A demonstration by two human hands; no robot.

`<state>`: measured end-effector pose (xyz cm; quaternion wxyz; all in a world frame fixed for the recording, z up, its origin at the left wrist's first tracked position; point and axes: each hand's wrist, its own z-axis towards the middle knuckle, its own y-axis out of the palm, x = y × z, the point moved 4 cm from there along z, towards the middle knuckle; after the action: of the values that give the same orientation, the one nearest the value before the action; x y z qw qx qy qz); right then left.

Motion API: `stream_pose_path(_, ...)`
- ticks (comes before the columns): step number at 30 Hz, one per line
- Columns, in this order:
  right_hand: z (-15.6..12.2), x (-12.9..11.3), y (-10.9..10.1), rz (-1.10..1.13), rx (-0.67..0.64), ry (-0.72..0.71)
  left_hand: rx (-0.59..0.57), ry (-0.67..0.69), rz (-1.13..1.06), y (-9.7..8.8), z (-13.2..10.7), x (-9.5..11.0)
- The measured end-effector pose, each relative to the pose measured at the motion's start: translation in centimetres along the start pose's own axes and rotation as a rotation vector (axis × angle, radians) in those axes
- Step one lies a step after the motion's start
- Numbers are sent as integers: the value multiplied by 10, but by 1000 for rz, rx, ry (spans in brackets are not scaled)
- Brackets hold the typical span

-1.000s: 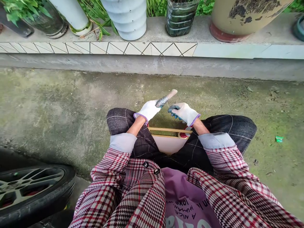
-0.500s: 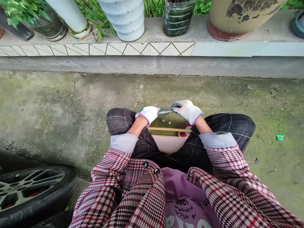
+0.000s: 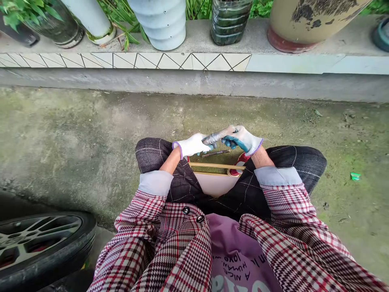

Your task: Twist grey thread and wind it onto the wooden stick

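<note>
A wire-wound stick (image 3: 213, 138) is held slantwise between my gloved hands, over the gap between my knees. Silvery wire coils cover its left part; the right part looks bare and tan. My left hand (image 3: 193, 144), in a white glove with blue-coated fingers, is closed around the left end. My right hand (image 3: 245, 140), gloved alike, grips the bare right end, its fingers curled beneath. Just below my hands shows a thin dark rod (image 3: 216, 153); I cannot tell what it rests on.
Under my lap lies a pale seat or board (image 3: 214, 184) with a thin wooden strip (image 3: 217, 165). A red shoe (image 3: 238, 164) shows beside it. Potted plants line a tiled ledge (image 3: 146, 60) ahead. A car wheel (image 3: 45, 243) stands at lower left; a green scrap (image 3: 355, 176) lies right.
The stick's right end has risen and more of its length shows between my hands. My right hand has turned, showing its blue fingers. The thin dark rod is now more visible.
</note>
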<state>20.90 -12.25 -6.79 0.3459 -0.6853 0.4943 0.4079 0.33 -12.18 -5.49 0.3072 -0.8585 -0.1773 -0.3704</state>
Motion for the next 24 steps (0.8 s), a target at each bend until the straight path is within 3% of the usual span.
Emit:
stream_pose_path(4, 3, 1, 13, -25, 11, -9, 244, -23, -302, -7, 9, -7)
stream_pose_path(7, 0, 2, 24, -167, -32, 32, 364, -73, -370, -13, 14, -16)
stream_pose_path(9, -4, 0, 30, -263, -109, 13, 411, -115, -283, -17, 15, -20)
stream_pose_path(12, -12, -6, 36, -345, -240, -79, 442, -141, 102, -22, 12, -21)
stream_pose_path(15, -14, -9, 32, -467, -236, -137, 355, -213, 545, -21, 9, -19)
stream_pose_path(18, -7, -4, 22, -667, -120, -93, 155, -257, 749, -11, 7, -18)
stream_pose_path(21, 3, 2, 13, -819, -40, -50, 11, -216, 727, -2, 6, -15)
stream_pose_path(24, 9, 4, 4, -761, 31, -15, -38, -218, 481, 0, 5, -16)
